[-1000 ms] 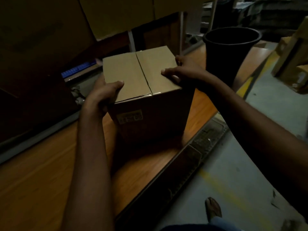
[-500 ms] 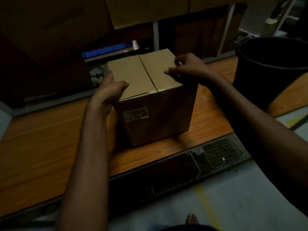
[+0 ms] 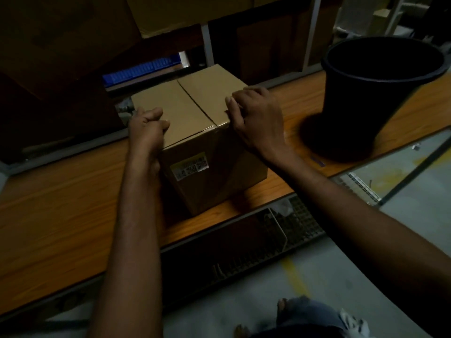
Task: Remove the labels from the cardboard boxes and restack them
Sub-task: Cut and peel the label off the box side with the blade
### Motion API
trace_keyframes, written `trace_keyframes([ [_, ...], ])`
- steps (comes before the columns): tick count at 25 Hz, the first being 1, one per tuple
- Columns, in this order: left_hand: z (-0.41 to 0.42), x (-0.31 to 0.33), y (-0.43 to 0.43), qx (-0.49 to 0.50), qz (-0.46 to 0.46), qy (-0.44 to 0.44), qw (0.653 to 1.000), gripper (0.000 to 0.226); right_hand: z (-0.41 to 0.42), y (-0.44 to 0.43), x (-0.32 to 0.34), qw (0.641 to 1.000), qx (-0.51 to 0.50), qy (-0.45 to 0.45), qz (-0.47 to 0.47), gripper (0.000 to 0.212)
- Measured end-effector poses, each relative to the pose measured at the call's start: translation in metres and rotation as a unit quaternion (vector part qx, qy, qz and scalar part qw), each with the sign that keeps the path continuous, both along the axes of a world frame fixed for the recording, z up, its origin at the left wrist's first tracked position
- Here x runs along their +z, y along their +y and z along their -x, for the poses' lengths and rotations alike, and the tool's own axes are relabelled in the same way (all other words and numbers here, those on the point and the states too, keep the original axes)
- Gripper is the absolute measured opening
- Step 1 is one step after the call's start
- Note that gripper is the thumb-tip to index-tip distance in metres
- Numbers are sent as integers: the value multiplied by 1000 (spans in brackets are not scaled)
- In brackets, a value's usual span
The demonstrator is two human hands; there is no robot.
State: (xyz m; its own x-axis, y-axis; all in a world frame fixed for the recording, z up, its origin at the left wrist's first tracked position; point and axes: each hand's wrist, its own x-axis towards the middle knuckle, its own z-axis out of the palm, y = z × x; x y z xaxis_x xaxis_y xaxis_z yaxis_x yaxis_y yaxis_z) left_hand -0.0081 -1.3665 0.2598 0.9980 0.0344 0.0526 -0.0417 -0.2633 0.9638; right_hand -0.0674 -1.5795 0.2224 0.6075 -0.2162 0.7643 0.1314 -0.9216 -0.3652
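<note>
A closed brown cardboard box (image 3: 195,111) stands on the wooden table (image 3: 61,203), one corner turned toward me. A small white and yellow label (image 3: 190,165) with printed codes is stuck on its near face, just under the top edge. My left hand (image 3: 146,132) grips the box's left top edge, fingers curled over the flap. My right hand (image 3: 256,118) grips the right top edge near the front corner, fingers bent over the flap.
A tall black bucket (image 3: 375,93) stands on the table to the right of the box. Large cardboard boxes (image 3: 61,40) and a blue tray (image 3: 141,69) sit behind on shelving. A metal grate (image 3: 268,240) runs along the floor below the table edge.
The box has turned and come closer to the table's front edge. Both hands slid nearer along its top edges. The view swung right, bringing the bucket nearer.
</note>
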Motion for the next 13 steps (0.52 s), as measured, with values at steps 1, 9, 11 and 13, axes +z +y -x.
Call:
trace_keyframes([
  [1, 6, -1, -8, 12, -2, -5, 1000, 47, 2, -6, -5, 1000, -2, -20, -10, 33],
  [9, 39, -9, -78, 92, 20, -27, 995, 46, 47, -103, -69, 996, 23, -52, -65, 41],
  [11, 43, -12, -92, 113, 29, -31, 993, 46, 60, -142, -94, 997, 14, 19, -71, 40],
  [13, 45, -13, -101, 122, 36, -37, 991, 45, 74, -177, -122, 988, -10, 143, -63, 36],
])
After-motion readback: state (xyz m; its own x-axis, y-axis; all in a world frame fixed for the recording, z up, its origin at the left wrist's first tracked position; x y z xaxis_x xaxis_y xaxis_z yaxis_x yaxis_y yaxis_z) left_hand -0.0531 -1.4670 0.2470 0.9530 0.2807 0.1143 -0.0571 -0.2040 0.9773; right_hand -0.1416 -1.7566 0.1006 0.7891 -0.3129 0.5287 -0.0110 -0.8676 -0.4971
